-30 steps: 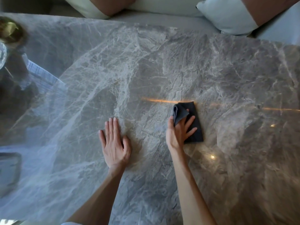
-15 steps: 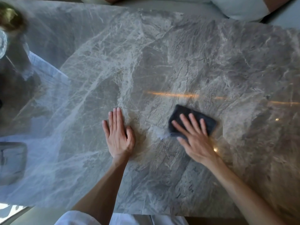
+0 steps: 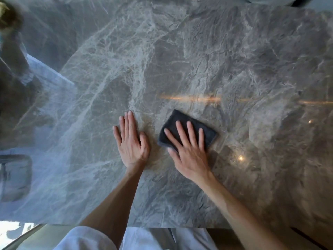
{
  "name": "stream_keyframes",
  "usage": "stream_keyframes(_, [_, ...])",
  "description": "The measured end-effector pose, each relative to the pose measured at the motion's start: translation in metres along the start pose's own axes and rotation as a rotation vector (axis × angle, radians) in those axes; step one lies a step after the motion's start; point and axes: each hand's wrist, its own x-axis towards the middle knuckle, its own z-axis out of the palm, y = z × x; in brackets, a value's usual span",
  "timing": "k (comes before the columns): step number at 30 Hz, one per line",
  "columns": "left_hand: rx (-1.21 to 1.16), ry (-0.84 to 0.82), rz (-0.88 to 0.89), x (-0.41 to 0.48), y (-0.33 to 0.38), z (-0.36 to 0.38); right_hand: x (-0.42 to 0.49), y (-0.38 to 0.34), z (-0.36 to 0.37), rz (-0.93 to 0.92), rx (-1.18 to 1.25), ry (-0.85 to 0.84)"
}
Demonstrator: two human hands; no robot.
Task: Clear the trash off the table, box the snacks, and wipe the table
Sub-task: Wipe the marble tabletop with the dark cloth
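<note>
1. Dark cloth (image 3: pixel 187 130) lies flat on the desk (image 3: pixel 234 60), folded into a rough rectangle, one corner pointing away from the person, just right of the desk's middle and nearer the near edge.
2. Right hand (image 3: pixel 189 150) is pressed palm-down on the cloth – fingers (image 3: pixel 181 131) spread wide and straight, not curled around it; four fingers lie across the fabric, the thumb along its near-left edge. Nothing is gripped, only flat pressure.
3. Left hand (image 3: pixel 131 139) lies flat on bare marble just left of the cloth – open, fingers straight and close together, thumb tucked beside the palm. Touches only the desk; narrow gap between it and the cloth.
4. Both forearms are bare and run in from the near edge; a white sleeve (image 3: pixel 84 239) shows at the bottom left.
5. Desk is glossy grey marble with pale veins; an orange light streak (image 3: pixel 191 98) reflects just beyond the cloth, and small bright glints sit to the right of the right hand.
6. Far left: blurred dark shapes and a bluish reflection – too unclear to name.
</note>
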Motion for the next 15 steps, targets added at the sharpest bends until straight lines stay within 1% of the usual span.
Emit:
stream_keyframes(1, [-0.002,0.002,0.002,0.000,0.000,0.000,-0.016,0.015,0.001,-0.005,-0.015,-0.027])
stream_keyframes(2, [-0.005,0.002,0.002,0.000,-0.001,0.001,-0.025,0.031,0.000,0.059,-0.007,-0.045])
stream_keyframes(4, [-0.005,0.001,-0.004,0.000,-0.002,0.001,-0.019,0.054,-0.003,0.323,0.052,-0.032])
stream_keyframes(6, [-0.007,-0.003,-0.004,0.001,-0.001,0.000,0.016,0.052,-0.009,0.588,0.150,0.036])
stream_keyframes(7, [-0.012,-0.006,-0.001,0.001,0.000,0.000,0.035,0.043,-0.013,0.656,0.189,0.058])
stream_keyframes(8, [-0.017,-0.007,0.001,0.001,0.000,-0.001,0.049,0.030,-0.014,0.665,0.195,0.067])
stream_keyframes(9, [-0.019,-0.005,0.000,0.000,0.001,-0.002,0.056,0.018,-0.013,0.601,0.159,0.081])
stream_keyframes(11, [-0.020,-0.009,-0.003,0.000,0.002,-0.003,0.040,-0.002,-0.004,0.323,0.060,0.088])
stream_keyframes(12, [-0.025,-0.010,-0.004,-0.001,0.002,-0.003,0.020,-0.006,0.002,0.167,0.008,0.070])
stream_keyframes(13, [-0.031,-0.009,-0.004,-0.002,0.002,-0.004,-0.004,-0.004,0.009,0.051,-0.036,0.044])
stream_keyframes(14, [-0.033,-0.007,-0.002,-0.002,0.003,-0.004,-0.026,0.004,0.013,0.001,-0.057,0.003])
stream_keyframes(15, [-0.033,-0.007,-0.001,-0.001,0.003,-0.004,-0.043,0.017,0.014,0.011,-0.059,-0.039])
